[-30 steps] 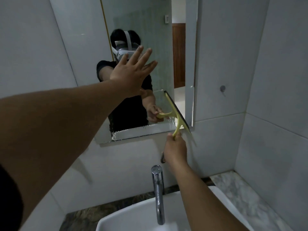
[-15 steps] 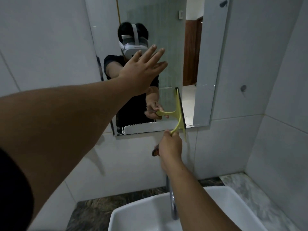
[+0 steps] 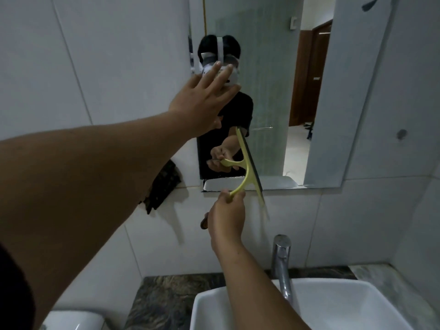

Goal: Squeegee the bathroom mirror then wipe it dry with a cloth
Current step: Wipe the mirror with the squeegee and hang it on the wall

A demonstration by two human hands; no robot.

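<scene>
Right hand (image 3: pixel 227 216) grips the yellow squeegee (image 3: pixel 247 166) above it; left hand (image 3: pixel 202 103) braces flat-open on the mirror (image 3: pixel 273 91). Best keep blade pressure even.

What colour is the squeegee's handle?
Pale yellow, with a dark blade strip. The squeegee shows best in the head view, held by the right hand at the mirror's lower edge.

Dim, flat, cool light; soft shadows fall low and right on the tiled wall (image 3: pixel 95 67) below the left forearm (image 3: pixel 95 186). Brightest patch: the doorway reflected in the mirror (image 3: pixel 269 67). Squeegee (image 3: pixel 247 163) lower blade tip smeared by motion blur; wide-angle bending at frame edges.
</scene>
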